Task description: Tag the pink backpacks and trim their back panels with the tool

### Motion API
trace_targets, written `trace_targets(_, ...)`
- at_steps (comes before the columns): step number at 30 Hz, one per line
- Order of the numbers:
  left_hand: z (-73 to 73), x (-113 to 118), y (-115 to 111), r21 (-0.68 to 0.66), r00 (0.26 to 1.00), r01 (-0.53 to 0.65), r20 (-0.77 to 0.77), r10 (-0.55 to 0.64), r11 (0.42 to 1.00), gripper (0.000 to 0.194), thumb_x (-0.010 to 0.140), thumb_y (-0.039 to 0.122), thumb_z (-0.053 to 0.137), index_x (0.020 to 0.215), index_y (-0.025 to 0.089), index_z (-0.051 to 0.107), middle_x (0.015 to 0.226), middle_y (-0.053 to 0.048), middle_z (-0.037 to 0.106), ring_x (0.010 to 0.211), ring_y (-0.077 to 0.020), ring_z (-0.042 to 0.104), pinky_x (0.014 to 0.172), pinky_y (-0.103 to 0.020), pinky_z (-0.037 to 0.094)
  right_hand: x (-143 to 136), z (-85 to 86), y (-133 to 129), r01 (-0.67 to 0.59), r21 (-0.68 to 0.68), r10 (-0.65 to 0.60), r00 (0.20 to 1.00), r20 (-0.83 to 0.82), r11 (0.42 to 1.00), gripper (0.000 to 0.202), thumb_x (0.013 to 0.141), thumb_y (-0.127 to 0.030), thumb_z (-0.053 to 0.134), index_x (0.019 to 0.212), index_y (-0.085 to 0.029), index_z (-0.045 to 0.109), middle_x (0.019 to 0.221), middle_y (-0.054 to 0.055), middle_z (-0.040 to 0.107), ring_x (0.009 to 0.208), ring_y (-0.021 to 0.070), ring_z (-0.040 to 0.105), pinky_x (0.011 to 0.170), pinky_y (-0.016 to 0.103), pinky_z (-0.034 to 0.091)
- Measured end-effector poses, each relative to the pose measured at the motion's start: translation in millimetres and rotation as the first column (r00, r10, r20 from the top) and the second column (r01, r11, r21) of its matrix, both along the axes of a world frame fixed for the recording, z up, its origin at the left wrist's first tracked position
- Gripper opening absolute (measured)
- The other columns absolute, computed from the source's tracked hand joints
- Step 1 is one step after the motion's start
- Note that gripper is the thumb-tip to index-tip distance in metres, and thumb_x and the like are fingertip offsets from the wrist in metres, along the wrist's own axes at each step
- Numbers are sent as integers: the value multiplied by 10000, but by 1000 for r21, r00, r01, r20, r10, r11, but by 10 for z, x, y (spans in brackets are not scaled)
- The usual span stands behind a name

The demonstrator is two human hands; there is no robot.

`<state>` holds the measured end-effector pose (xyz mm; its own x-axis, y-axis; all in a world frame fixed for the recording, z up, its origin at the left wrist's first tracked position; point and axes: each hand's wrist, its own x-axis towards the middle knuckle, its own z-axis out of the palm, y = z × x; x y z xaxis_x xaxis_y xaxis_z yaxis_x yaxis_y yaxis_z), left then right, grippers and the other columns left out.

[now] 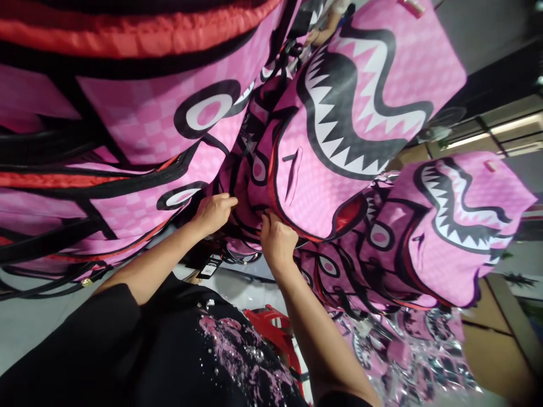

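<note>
A pink bag with a large printed shark mouth in black and white and a red-lined edge is in front of me. My left hand has its fingers curled at the bag's shaded near side, by the black straps. My right hand is closed on the bag's lower edge, with its fingertips partly hidden. Just below and between my hands hangs a black tag with a white label.
Big pink bags with eye prints and red trim are stacked on the left. Another shark-print bag stands to the right. Plastic-wrapped pink goods lie below it. Another person's arm shows at the top, behind the bags.
</note>
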<state>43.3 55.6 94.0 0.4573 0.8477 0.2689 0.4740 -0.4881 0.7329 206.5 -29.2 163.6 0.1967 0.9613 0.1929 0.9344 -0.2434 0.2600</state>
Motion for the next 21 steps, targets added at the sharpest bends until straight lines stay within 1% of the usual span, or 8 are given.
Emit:
trace_targets(3,20,-47,78,25,999,-19,-27,20,1000,336,910,121,405,953,227,721,814,-40,645,720,-170,586,553,-293,290,-16,-10,17,2,-4,-2,1000,0,1000,329,995,-306,451,1133,-154,707,695,85,720,602,182,666,544,255,357)
trace_targets(6,47,-66,150,54,998,-31,-45,34,998,329,940,164,402,1021,245,711,859,-41,646,748,-174,589,553,-296,288,-14,-11,32,2,7,-2,1000,-3,1000,335,994,-313,446,1110,-156,719,689,84,715,594,185,656,541,261,347)
trace_targets(9,80,-36,212,109,997,6,-76,2,994,335,911,106,401,932,221,715,807,-41,608,707,-170,569,544,-303,276,-7,-15,35,1,22,0,1000,-18,1000,345,992,-316,438,1096,-146,719,710,96,719,594,180,644,548,257,347)
trace_targets(11,105,-18,259,127,996,42,-83,-32,991,345,885,64,395,867,205,709,780,-38,582,692,-163,558,550,-299,288,-7,-17,33,14,23,-14,1000,-24,1000,358,994,-324,428,1076,-133,719,685,101,708,581,178,631,546,256,341)
trace_targets(13,127,-18,305,124,996,69,-72,-60,990,347,876,48,392,866,199,704,790,-38,576,719,-159,566,569,-285,320,-10,-19,28,24,21,-24,999,-25,999,368,996,-330,420,1065,-128,720,654,101,695,569,180,624,541,259,332)
trace_targets(17,139,-8,348,89,994,100,-58,-95,991,366,862,29,377,880,183,708,825,-57,591,801,-173,597,633,-275,384,-29,-19,19,28,9,-28,999,-24,1000,365,998,-324,419,1089,-134,717,662,98,697,584,188,632,542,266,318)
trace_targets(21,138,130,328,5,986,156,-63,-155,988,368,820,24,401,870,191,725,826,-75,632,841,-204,633,684,-295,431,-66,-6,37,37,-23,-37,999,3,999,364,1002,-323,415,1117,-147,712,719,103,715,605,184,634,546,269,302)
